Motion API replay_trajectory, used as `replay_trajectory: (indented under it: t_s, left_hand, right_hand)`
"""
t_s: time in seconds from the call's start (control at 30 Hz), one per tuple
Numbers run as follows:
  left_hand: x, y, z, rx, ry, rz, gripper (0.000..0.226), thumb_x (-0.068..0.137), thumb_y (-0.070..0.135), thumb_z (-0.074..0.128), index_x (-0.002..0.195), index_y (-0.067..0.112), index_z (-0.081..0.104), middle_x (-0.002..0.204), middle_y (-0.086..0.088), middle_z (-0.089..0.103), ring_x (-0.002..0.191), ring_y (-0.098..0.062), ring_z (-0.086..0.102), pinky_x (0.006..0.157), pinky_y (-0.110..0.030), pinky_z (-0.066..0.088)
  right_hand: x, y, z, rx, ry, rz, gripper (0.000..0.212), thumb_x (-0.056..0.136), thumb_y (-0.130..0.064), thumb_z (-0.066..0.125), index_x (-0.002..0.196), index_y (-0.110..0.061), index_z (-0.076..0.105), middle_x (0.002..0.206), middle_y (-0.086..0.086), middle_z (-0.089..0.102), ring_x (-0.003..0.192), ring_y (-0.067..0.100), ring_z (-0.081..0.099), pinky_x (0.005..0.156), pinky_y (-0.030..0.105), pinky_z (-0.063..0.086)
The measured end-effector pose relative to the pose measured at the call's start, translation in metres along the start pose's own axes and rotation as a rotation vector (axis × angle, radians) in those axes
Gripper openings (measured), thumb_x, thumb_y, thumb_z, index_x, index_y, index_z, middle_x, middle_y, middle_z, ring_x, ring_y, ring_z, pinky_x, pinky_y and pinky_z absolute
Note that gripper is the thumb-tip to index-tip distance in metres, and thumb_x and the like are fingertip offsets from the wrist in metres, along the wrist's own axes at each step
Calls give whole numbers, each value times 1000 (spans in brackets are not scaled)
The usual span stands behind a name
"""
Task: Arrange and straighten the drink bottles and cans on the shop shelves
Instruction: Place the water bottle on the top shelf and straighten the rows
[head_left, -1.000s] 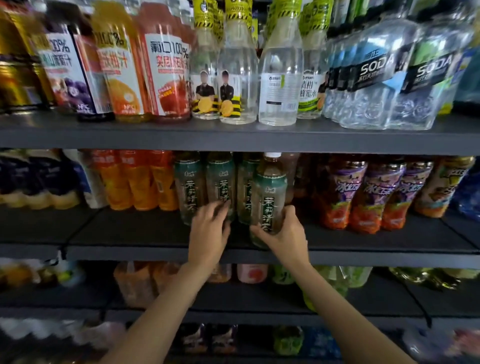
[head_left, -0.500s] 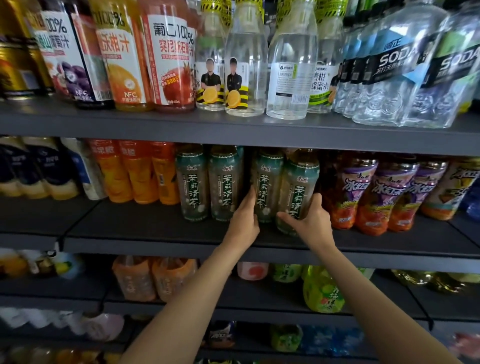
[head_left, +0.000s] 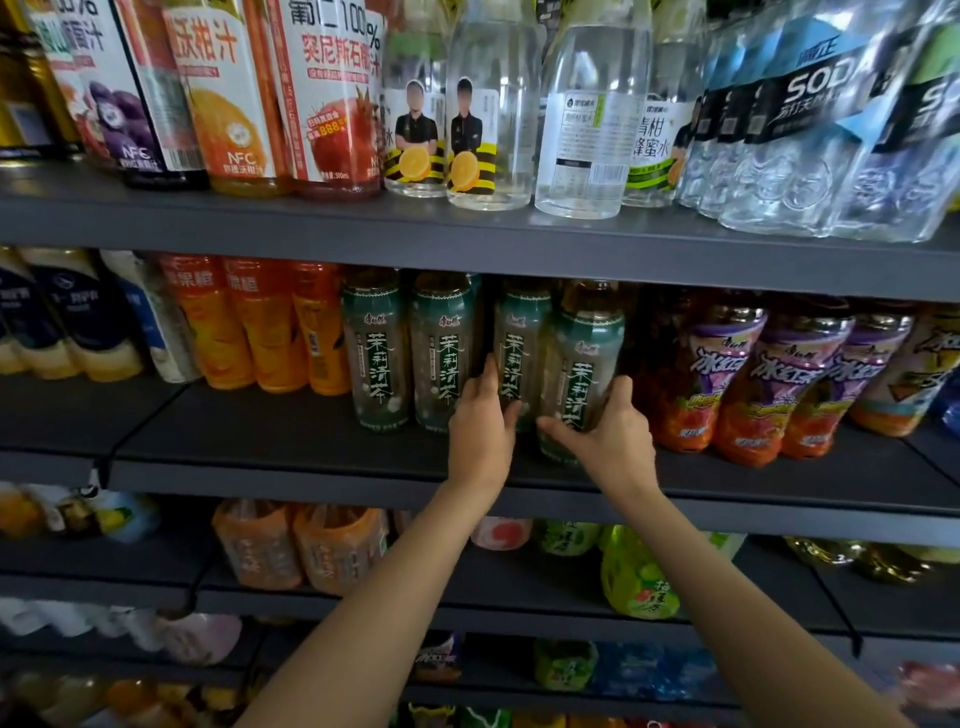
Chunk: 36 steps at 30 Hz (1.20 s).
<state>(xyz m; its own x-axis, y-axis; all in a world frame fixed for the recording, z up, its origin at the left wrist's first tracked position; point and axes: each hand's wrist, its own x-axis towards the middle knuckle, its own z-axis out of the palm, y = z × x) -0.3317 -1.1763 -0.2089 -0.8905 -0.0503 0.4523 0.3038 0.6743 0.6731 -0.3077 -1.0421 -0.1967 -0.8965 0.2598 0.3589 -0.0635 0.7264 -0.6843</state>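
Note:
Several green jasmine tea bottles stand in a row on the middle shelf (head_left: 291, 470). My left hand (head_left: 480, 423) holds the third tea bottle (head_left: 521, 338) low on its left side, fingers behind it and thumb across its front. My right hand (head_left: 610, 434) grips the fourth tea bottle (head_left: 587, 353), thumb on the left and fingers on the right. That bottle stands slightly forward of the row. Two more tea bottles (head_left: 376, 353) stand untouched to the left.
Purple-labelled red tea bottles (head_left: 706, 384) crowd the right side, orange drink bottles (head_left: 260, 327) the left. The upper shelf (head_left: 519, 241) carries juice bottles (head_left: 332, 104), clear lemon water bottles (head_left: 488, 114) and soda water bottles (head_left: 810, 130). Lower shelves hold green bottles (head_left: 636, 582) and other drinks.
My right hand carried the front tea bottle rightward to the end of the tea row. My left hand shifted right from the second bottle to the third.

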Motion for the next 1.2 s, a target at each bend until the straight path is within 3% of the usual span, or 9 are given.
replay_trajectory:
  t_s: [0.13, 0.43, 0.6, 0.73, 0.8, 0.9, 1.0, 1.1, 1.2]
  left_hand:
    - [8, 6, 0, 147, 49, -35, 57, 96, 24, 50, 146, 12, 26, 131, -11, 52, 116, -25, 55, 92, -32, 45]
    - [23, 9, 6, 249, 39, -195, 49, 97, 11, 45, 143, 14, 28, 103, -10, 65, 96, -26, 64, 75, -35, 51]
    - [11, 3, -9, 216, 10, -76, 51, 97, 5, 43, 145, 13, 29, 111, -12, 63, 100, -26, 62, 84, -36, 50]
    - [-21, -17, -33, 59, 214, 156, 38, 88, 6, 58, 126, 7, 54, 104, -11, 63, 97, -26, 60, 84, -38, 51]
    - [-27, -29, -43, 73, 352, 115, 35, 82, 10, 65, 116, 5, 56, 102, -12, 56, 96, -28, 54, 82, -41, 48]
    - [-24, -37, -60, 58, 434, -115, 53, 77, 24, 73, 121, 5, 48, 119, -17, 46, 110, -33, 43, 89, -42, 37]
    - [-7, -46, -75, -81, 327, -262, 86, 73, 33, 77, 139, 7, 29, 141, -18, 29, 129, -33, 27, 103, -44, 28]
    - [11, -61, -79, -182, 165, -284, 107, 71, 35, 78, 148, 9, 9, 153, -12, 17, 141, -29, 15, 113, -40, 18]
    - [17, -69, -75, -209, 149, -220, 105, 73, 28, 78, 149, 9, 8, 154, -10, 21, 142, -23, 19, 114, -34, 18]
  right_hand:
    - [7, -10, 10, -22, 21, 54, 62, 70, -48, 75, 95, -14, 29, 95, 10, 59, 84, 29, 61, 68, 48, 53]
    - [22, -28, 20, -54, -5, 145, 63, 74, -43, 75, 96, -12, 25, 111, 15, 56, 97, 35, 58, 64, 37, 42]
    - [24, -27, 13, -2, -42, 135, 63, 72, -39, 77, 96, -12, 26, 105, 17, 57, 94, 34, 59, 64, 40, 46]
    - [-1, -29, 16, 25, -42, 97, 63, 71, -42, 78, 97, -13, 28, 98, 12, 55, 89, 34, 59, 70, 47, 52]
    - [-10, -36, 21, 11, -54, 72, 65, 70, -45, 77, 100, -11, 29, 100, 13, 56, 90, 33, 59, 71, 46, 51]
    - [-16, -51, 29, -21, -60, 63, 69, 71, -47, 76, 107, -6, 34, 106, 15, 57, 94, 33, 59, 71, 43, 48]
    - [-19, -60, 36, -34, -23, 96, 69, 72, -46, 75, 110, -5, 34, 112, 14, 57, 99, 34, 59, 75, 46, 49]
    - [-18, -65, 41, -44, 4, 148, 66, 75, -44, 73, 110, -4, 34, 112, 15, 57, 97, 35, 59, 70, 43, 47]
    - [-4, -71, 44, -25, -9, 198, 64, 77, -40, 73, 112, -4, 33, 114, 15, 56, 98, 36, 59, 67, 40, 45]
